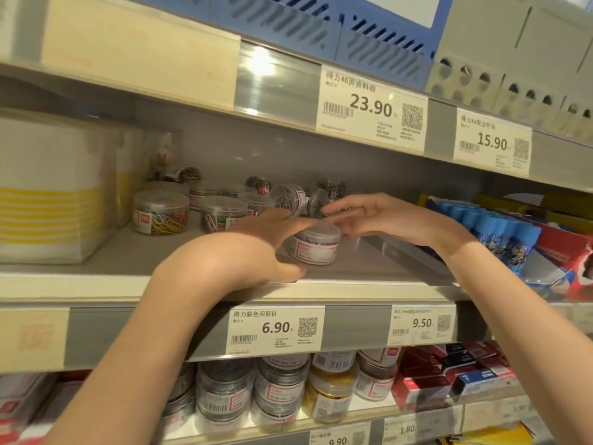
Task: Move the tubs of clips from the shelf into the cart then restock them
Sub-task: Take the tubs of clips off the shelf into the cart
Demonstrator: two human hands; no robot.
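Item: tub of clips (pixel 316 244), clear round tub with a red-bordered label, upright near the front edge of the middle shelf (pixel 96 277).

My left hand (pixel 253 248): curled round the tub's left side, fingers reaching over its lid, thumb low at its base on the shelf board. It grips the tub.

My right hand (pixel 382 216): fingers stretched out and relaxed, fingertips just at the tub's lid on the right side; whether they touch it I cannot tell. It grips nothing.

Behind the tub: two tubs lying on their sides (pixel 300 200), just past my fingertips.

To the left, further back: upright tubs of coloured clips (pixel 160 216).

Shelf edge below: price tag 6.90 (pixel 276 329).
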